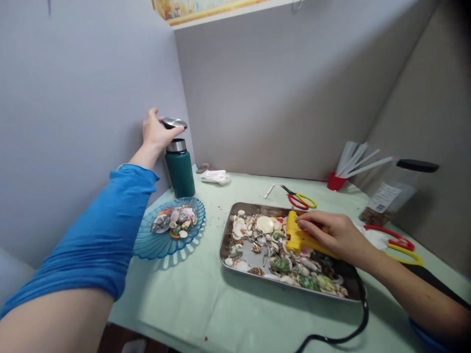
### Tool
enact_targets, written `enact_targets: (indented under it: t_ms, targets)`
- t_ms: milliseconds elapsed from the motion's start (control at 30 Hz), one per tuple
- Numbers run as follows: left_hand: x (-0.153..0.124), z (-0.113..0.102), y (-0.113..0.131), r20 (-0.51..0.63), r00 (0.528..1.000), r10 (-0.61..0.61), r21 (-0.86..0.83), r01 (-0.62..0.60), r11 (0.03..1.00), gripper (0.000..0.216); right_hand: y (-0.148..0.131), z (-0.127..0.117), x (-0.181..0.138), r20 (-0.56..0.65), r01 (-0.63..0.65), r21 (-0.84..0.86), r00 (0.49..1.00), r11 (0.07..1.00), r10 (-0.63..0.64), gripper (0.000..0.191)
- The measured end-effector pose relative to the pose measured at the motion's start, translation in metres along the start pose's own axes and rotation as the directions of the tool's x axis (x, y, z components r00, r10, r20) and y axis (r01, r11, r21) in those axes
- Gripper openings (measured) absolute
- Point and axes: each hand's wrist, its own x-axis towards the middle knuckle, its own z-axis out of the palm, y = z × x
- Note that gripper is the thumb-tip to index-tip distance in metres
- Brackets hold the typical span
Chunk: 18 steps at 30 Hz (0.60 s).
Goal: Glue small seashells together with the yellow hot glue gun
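Observation:
My left hand (pixel 156 131) holds a round metal and black lid (pixel 174 123) by its edges, just above the open neck of a green bottle (pixel 180 170). My right hand (pixel 333 233) is closed over a yellow hot glue gun (pixel 293 232), which is at the right part of a metal tray (pixel 239 278). Shells (pixel 281 264) of many sizes fill much of that tray. A blue glass plate (pixel 156 249) with a small heap of shells stands below the bottle, near my left forearm. My right palm hides part of the glue gun's handle.
Behind the tray lie scissors (pixel 301 199) and a small white stick (pixel 269 191). At the right are a red cup (pixel 335 182) of glue sticks, a clear jar (pixel 393 193) with a black lid, and more red-yellow handles (pixel 405 254). A black cord (pixel 362 321) runs over the front edge.

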Motion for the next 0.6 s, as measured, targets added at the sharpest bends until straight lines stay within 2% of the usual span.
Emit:
enact_targets:
  t_ms: [33,67,100,133,200,233,267,300,400,467,500,533,567,600]
  targets:
    - [-0.002,-0.002,0.012,0.088,0.990,0.111,0.026,-0.114,0.993,0.086,0.000,0.000,-0.001,0.002,0.001,0.009,1.000,1.000,-0.001,0.025]
    - [-0.007,-0.002,0.025,0.210,0.952,0.222,0.042,-0.236,0.971,0.086,0.000,-0.001,-0.001,0.003,0.002,0.017,1.000,1.000,-0.002,0.025]
    - [-0.016,0.001,0.038,0.345,0.881,0.325,0.041,-0.360,0.932,0.085,0.000,-0.001,-0.002,0.004,0.002,0.024,1.000,1.000,-0.003,0.024]
    - [-0.028,0.006,0.051,0.482,0.773,0.414,0.027,-0.485,0.874,0.079,0.001,-0.001,-0.003,0.004,0.004,0.031,1.000,1.000,-0.004,0.024]
    - [-0.059,0.025,0.072,0.666,0.560,0.492,-0.006,-0.657,0.754,0.057,0.002,-0.002,-0.005,0.003,0.000,0.043,1.000,0.999,-0.001,0.023]
    - [-0.076,0.036,0.079,0.722,0.471,0.506,-0.008,-0.726,0.687,0.050,0.002,-0.002,-0.006,0.006,-0.003,0.051,1.000,0.999,0.003,0.022]
    - [-0.092,0.048,0.082,0.754,0.409,0.514,-0.003,-0.780,0.626,0.049,0.002,-0.001,-0.007,0.011,-0.006,0.060,1.000,0.998,0.006,0.022]
    - [-0.106,0.059,0.084,0.768,0.367,0.525,-0.004,-0.817,0.577,0.051,0.003,-0.001,-0.008,0.022,-0.011,0.071,1.000,0.997,0.009,0.022]
    - [-0.132,0.083,0.077,0.797,0.321,0.511,-0.018,-0.834,0.551,0.045,0.003,-0.001,-0.011,0.059,-0.028,0.094,0.998,0.995,0.022,0.023]
    - [-0.135,0.085,0.070,0.799,0.286,0.529,-0.097,-0.807,0.583,0.050,0.004,0.000,-0.012,0.063,-0.031,0.093,0.998,0.995,0.026,0.024]
    - [-0.132,0.082,0.066,0.781,0.289,0.553,-0.145,-0.778,0.611,0.053,0.006,0.001,-0.013,0.056,-0.021,0.093,0.998,0.995,0.016,0.023]
    - [-0.129,0.077,0.061,0.739,0.344,0.579,-0.166,-0.740,0.652,0.053,0.008,0.002,-0.014,0.053,-0.014,0.088,0.999,0.996,0.009,0.022]
    - [-0.124,0.071,0.057,0.664,0.459,0.590,-0.153,-0.689,0.708,0.048,0.011,0.004,-0.015,0.041,0.004,0.084,0.999,0.996,-0.007,0.021]
    - [-0.119,0.063,0.052,0.540,0.621,0.567,-0.107,-0.618,0.779,0.039,0.016,0.006,-0.016,0.025,0.031,0.077,0.999,0.997,-0.033,0.020]
